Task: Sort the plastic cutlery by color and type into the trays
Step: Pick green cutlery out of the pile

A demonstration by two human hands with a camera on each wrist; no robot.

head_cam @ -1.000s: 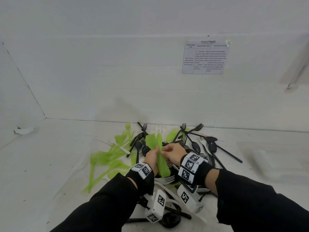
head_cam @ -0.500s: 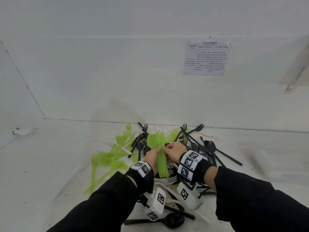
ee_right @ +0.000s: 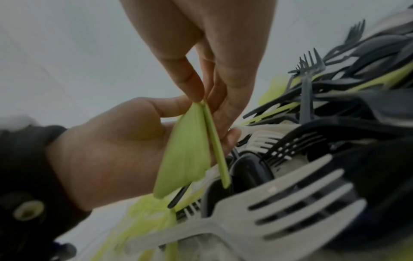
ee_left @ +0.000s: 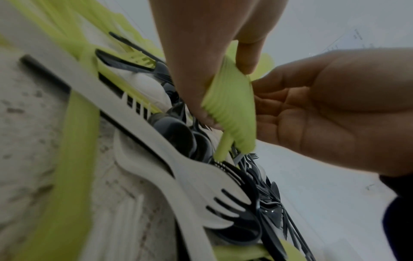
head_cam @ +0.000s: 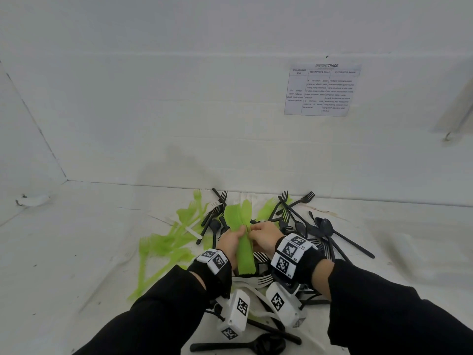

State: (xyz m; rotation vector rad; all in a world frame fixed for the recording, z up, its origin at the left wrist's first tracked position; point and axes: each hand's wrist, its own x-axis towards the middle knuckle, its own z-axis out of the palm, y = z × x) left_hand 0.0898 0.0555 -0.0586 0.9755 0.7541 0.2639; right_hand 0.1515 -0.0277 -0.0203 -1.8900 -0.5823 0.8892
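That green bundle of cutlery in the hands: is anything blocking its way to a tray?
No tray shows clearly in any view, so the path cannot be judged. The left hand grips the green bundle above the mixed pile; the right hand pinches one piece at its edge.

place: recording booth | evidence: plain white walls (head_cam: 153, 111); printed task sheet (head_cam: 322, 89) taped up

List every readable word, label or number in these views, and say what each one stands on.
"INSIGHTTRACE": heading of the paper sheet taped to the back wall.
Table text on the sheet: too small and blurred to read.
Black-and-white square markers on the wrist bands: patterns only, their tiny digits unreadable.
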